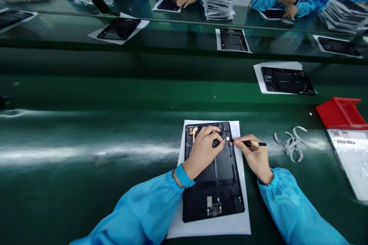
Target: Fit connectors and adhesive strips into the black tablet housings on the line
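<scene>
An opened black tablet body lies on a white sheet on the green bench in front of me. My left hand rests on its upper part, fingers curled and pressed down near a small component. My right hand is closed on a thin black-and-cream stick tool, whose tip touches a small round part at the tablet's upper right edge.
Curled white strips lie to the right, beside a red tray and a printed sheet. More opened tablets on sheets sit farther back. Several co-workers in blue sleeves work across the bench, with stacks of trays.
</scene>
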A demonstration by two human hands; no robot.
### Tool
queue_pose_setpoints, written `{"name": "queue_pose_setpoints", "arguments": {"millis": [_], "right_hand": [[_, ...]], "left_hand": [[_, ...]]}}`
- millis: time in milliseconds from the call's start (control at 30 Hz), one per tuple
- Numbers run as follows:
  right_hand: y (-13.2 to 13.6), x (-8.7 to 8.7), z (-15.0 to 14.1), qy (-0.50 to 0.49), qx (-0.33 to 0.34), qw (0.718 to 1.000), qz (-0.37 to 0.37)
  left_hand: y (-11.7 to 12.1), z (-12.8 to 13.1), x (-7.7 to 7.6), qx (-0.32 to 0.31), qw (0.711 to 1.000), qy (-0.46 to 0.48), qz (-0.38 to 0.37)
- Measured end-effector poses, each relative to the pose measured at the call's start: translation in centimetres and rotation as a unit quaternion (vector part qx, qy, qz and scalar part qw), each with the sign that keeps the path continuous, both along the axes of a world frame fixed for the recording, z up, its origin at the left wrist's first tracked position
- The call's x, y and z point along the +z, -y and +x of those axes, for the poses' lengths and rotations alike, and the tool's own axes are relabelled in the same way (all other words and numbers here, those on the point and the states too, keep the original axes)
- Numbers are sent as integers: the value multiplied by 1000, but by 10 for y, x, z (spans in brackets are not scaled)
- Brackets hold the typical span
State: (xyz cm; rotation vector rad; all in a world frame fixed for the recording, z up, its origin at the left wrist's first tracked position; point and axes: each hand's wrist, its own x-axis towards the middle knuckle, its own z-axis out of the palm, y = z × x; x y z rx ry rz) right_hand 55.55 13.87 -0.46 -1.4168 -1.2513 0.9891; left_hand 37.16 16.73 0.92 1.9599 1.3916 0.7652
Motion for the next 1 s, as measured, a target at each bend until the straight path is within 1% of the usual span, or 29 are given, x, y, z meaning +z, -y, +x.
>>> {"name": "queue_pose_setpoints", "arguments": {"millis": [167, 233, 333, 400, 500, 567, 633, 733, 833, 900, 967, 1000], "right_hand": [[0, -1, -1, -11, -4, 1000, 8], [-1, -1, 0, -22, -15, 1000, 14], [-2, -1, 1, -69, -37, 997, 19], [-2, -1, 1, -108, -39, 993, 16], [-2, -2, 1, -131, -41, 990, 20], [-1, -2, 1, -130, -49, 990, 29], [-1, -2, 0, -127, -47, 990, 40], [1, -1, -1, -107, -32, 992, 66], [7, 3, -3, -64, -16, 994, 89], [15, 8, -7, -15, 16, 996, 86], [26, 15, -12, 49, 90, 992, 75], [32, 18, -15, 82, 135, 985, 72]], "left_hand": [[-1, 1, 3, -1, 1000, -12, 0], [0, -2, 6, -17, 1000, -19, 1], [2, -14, 11, -41, 999, -29, 8], [6, -26, 11, -26, 997, -62, 24], [16, -39, 5, -5, 988, -141, 67], [22, -41, -1, -16, 979, -176, 101], [26, -40, -8, -26, 973, -184, 135], [27, -35, -14, -20, 976, -148, 156], [25, -33, -12, -5, 987, -70, 144], [27, -32, -5, 10, 989, -9, 146], [36, -32, 8, 16, 985, 46, 166], [42, -32, 15, 12, 981, 69, 178]]}}
